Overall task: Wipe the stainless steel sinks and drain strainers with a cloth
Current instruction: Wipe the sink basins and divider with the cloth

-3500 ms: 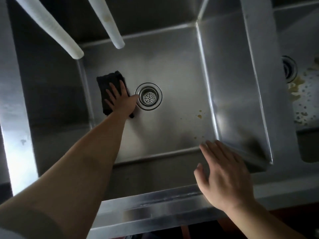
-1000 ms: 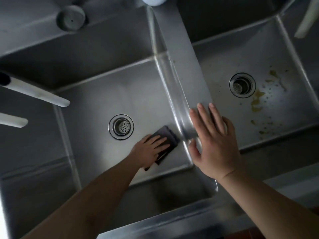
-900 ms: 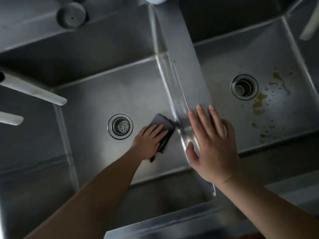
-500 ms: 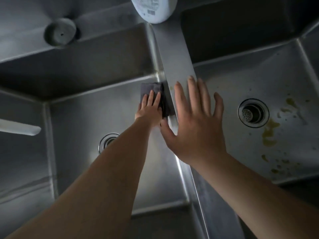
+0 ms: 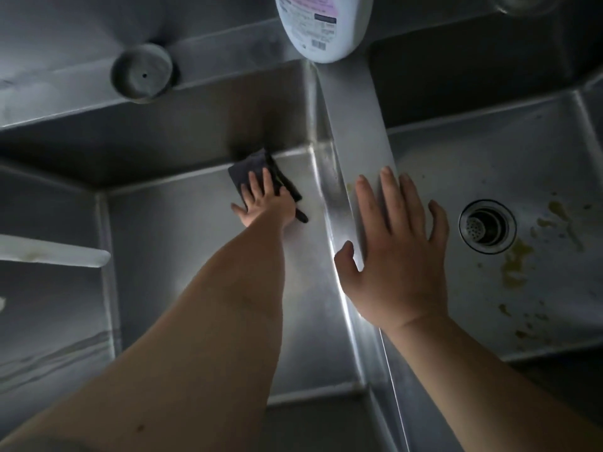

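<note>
My left hand (image 5: pixel 264 203) presses a dark cloth (image 5: pixel 253 169) flat on the floor of the left sink (image 5: pixel 169 243), near its far right corner. My forearm hides that sink's drain strainer. My right hand (image 5: pixel 394 256) rests open, fingers spread, on the steel divider (image 5: pixel 355 125) between the basins. The right sink (image 5: pixel 489 151) has a round drain strainer (image 5: pixel 487 226) and yellow-brown stains (image 5: pixel 515 259) around it.
A white bottle (image 5: pixel 321 24) with a label stands on the back ledge above the divider. A round grey cap (image 5: pixel 142 73) sits on the back ledge to the left. A white bar (image 5: pixel 55 254) juts in from the left edge.
My left hand slid the cloth from beside the divider wall leftward along the sink's far edge. The view moved closer and the right hand stayed on the divider.
</note>
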`<state>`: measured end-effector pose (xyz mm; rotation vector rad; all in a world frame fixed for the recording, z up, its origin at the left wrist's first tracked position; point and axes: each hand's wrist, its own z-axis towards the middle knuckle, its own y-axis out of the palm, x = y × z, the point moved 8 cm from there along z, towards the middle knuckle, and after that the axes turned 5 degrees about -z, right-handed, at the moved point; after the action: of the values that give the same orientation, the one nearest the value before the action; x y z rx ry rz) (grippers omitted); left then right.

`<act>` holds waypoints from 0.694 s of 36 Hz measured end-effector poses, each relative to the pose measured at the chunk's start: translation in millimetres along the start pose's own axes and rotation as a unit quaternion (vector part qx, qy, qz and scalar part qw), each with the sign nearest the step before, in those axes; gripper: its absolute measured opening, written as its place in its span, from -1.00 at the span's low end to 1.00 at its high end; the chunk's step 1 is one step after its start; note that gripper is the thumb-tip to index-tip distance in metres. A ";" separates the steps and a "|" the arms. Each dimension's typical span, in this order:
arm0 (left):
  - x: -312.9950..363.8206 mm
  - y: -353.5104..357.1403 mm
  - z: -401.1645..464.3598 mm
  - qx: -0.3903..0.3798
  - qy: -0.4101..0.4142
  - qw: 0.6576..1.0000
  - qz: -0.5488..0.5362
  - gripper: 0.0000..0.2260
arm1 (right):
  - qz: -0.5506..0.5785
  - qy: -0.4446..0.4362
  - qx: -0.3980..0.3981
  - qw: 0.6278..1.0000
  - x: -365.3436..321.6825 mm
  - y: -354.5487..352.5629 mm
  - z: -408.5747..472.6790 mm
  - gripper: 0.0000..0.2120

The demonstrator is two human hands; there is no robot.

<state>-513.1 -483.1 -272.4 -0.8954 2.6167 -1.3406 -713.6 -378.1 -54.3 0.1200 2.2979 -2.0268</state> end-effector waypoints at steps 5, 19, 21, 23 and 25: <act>-20.4 -29.3 1.7 0.093 -0.010 0.982 -0.161 -0.55 | -0.007 0.003 -0.009 1.000 -0.1 -1.3 0.4 -0.28; -54.4 -29.4 13.6 0.015 -0.253 0.756 -0.604 -0.63 | 0.011 0.005 -0.004 1.000 0.0 -0.5 2.2 -0.27; -51.7 -38.0 8.7 0.030 -0.227 0.762 -0.605 -0.74 | 0.015 0.002 0.002 1.000 -0.5 -2.1 2.8 -0.28; -56.1 -46.5 1.6 0.086 -0.190 0.764 -0.611 -0.79 | 0.023 0.002 0.014 1.000 -1.0 -3.8 2.6 -0.29; -64.5 -46.9 -11.4 0.117 -0.180 0.728 -0.651 -0.81 | 0.038 0.004 0.033 0.999 -0.9 -5.9 2.7 -0.29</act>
<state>-441.4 -462.0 -242.2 -2.7667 1.2281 -1.2740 -713.3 -381.6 -48.8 0.2170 2.1967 -2.0678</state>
